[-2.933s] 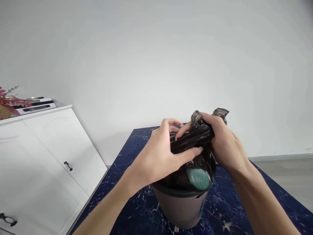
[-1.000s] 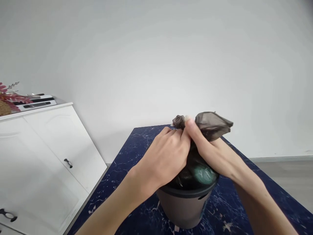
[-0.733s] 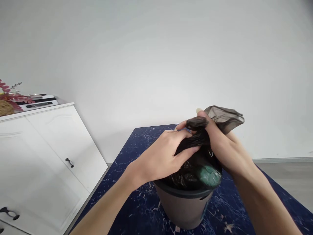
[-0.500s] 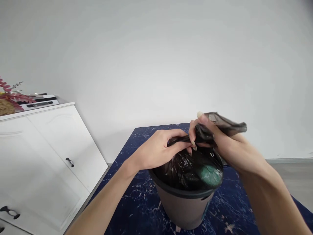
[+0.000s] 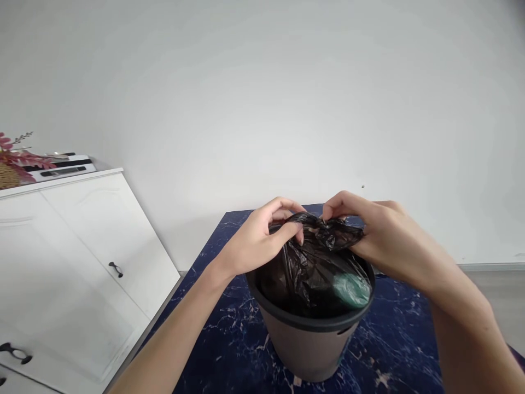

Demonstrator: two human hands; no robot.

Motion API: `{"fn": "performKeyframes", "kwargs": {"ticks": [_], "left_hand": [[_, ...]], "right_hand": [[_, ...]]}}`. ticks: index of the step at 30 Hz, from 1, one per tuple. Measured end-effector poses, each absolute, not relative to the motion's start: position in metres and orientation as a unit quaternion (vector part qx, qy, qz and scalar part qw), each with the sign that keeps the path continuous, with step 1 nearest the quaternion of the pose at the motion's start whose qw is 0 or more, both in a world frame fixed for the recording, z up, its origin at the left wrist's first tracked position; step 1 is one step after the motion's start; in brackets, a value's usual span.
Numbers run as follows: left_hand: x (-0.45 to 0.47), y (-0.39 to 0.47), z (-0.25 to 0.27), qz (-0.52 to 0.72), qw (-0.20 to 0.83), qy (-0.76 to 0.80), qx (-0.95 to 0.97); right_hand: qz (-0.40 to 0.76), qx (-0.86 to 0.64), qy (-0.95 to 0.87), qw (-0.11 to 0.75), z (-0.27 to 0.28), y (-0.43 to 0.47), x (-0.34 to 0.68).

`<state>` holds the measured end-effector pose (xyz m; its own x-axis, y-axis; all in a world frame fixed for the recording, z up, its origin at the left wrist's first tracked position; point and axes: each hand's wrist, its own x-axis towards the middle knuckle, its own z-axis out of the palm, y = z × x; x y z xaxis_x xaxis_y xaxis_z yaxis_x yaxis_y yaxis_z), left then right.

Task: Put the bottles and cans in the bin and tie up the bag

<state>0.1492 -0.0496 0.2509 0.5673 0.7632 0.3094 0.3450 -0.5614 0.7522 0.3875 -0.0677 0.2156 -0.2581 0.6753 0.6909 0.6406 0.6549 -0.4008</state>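
Observation:
A thin black garbage bag (image 5: 311, 279) fills a round trash can (image 5: 309, 342) with a grey-brown body and dark rim. Something green (image 5: 351, 290) shows through the plastic at the right. Above the can's far side, my left hand (image 5: 266, 235) pinches a twisted strand of the bag between thumb and fingers. Close by on the right, my right hand (image 5: 369, 219) is closed on the gathered bag top, with a crumpled end hanging beneath its fingers. Between both hands the plastic is bunched into what looks like a knot.
The can stands on a dark blue marble-patterned table (image 5: 229, 350) against a pale wall (image 5: 262, 98). A white cabinet (image 5: 77, 262) with black handles is at left, bearing reddish artificial flowers (image 5: 28, 158) and a white-and-black device (image 5: 65, 168). Grey floor (image 5: 500, 295) shows at right.
My right hand has turned over, and the loose bag end that stuck out to the right now hangs below its fingers. My left hand has lifted slightly, with the bag strand pulled tighter.

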Motion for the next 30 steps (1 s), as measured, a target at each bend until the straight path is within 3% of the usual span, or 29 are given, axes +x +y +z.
{"fn": "performKeyframes", "kwargs": {"ticks": [4,8,14,20,30], "left_hand": [[0.151,-0.058,0.253,0.309,0.317,0.331,0.833],[0.153,-0.057,0.251,0.325,0.399,0.325,0.793],[0.158,-0.039,0.252,0.324,0.349,0.331,0.815],[0.160,-0.031,0.250,0.334,0.414,0.313,0.787],[0.156,-0.025,0.244,0.393,0.381,0.358,0.756]], "right_hand": [[-0.078,-0.395,-0.796,0.453,0.213,-0.064,0.383],[-0.132,-0.359,-0.777,0.500,0.213,-0.063,0.375],[-0.171,-0.350,-0.771,0.504,0.212,-0.064,0.371],[-0.161,-0.364,-0.780,0.483,0.213,-0.064,0.370],[-0.041,-0.370,-0.830,0.415,0.217,-0.077,0.376]]}}
